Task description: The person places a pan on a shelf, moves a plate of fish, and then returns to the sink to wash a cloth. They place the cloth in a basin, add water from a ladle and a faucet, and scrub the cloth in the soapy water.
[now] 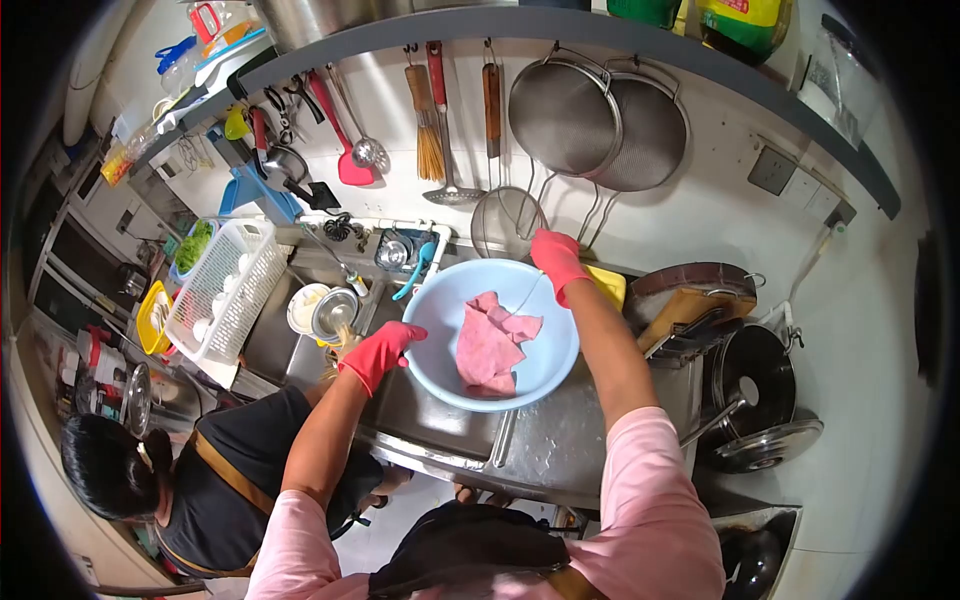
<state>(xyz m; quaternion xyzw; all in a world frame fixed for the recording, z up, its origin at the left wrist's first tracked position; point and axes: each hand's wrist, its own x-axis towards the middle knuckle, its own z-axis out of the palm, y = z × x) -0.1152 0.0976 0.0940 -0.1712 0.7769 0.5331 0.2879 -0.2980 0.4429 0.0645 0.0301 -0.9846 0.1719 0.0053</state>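
Note:
A light blue basin (425, 300) sits across the sink edge and the steel counter in front of me. Inside it lies a crumpled pink cloth (487, 350). My left hand (385, 355), in a red rubber glove, grips the basin's left rim. At the far right rim is my right hand (560, 260), in a matching glove, with its fingers closed; what they hold is hidden. A thin pale line runs from near that hand down into the basin. Just beyond hangs a small mesh strainer (500, 222).
A person in a dark top (235, 480) stands close on my left. White basket (222, 290) and metal strainer (335, 315) are by the left sink (275, 335). Large sieves (565, 115) hang on the wall. Cutting boards (680, 315) and a black wok (755, 380) stand right.

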